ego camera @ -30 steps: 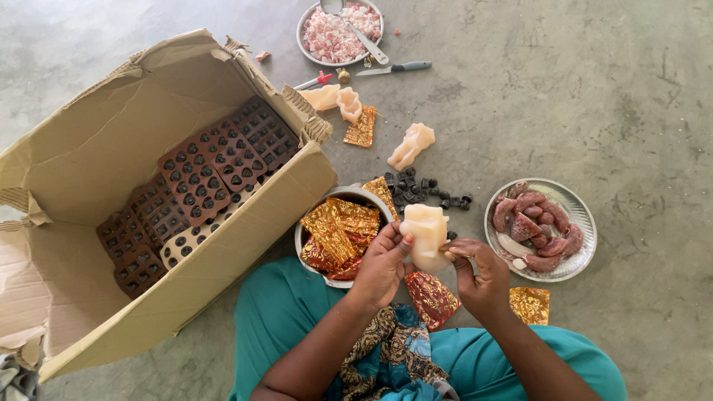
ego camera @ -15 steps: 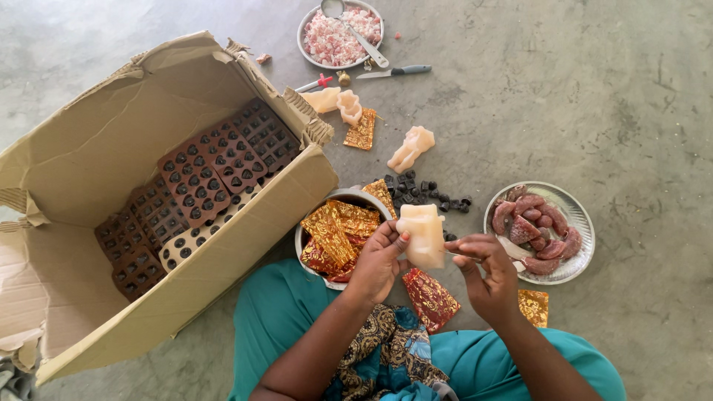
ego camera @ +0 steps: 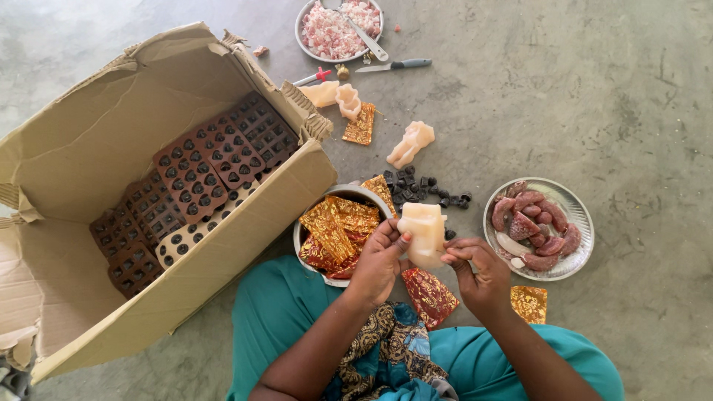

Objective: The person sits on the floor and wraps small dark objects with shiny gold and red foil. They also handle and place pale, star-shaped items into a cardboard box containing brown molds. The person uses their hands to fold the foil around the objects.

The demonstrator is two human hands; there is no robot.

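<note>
Both hands grip one pale mould [ego camera: 423, 232] — left hand [ego camera: 379, 263] at its side, right hand [ego camera: 475, 271] pinching its lower edge — above a bowl of gold wrappers [ego camera: 338, 226].

Bare grey concrete floor [ego camera: 579, 89], mottled and scuffed, faint cracks and darker stains far right, soft even daylight with weak shadows, large open cardboard box [ego camera: 89, 148] at left, no walls or furniture in view

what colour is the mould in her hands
Pale cream, slightly translucent mould, clearest in the head view.
</note>
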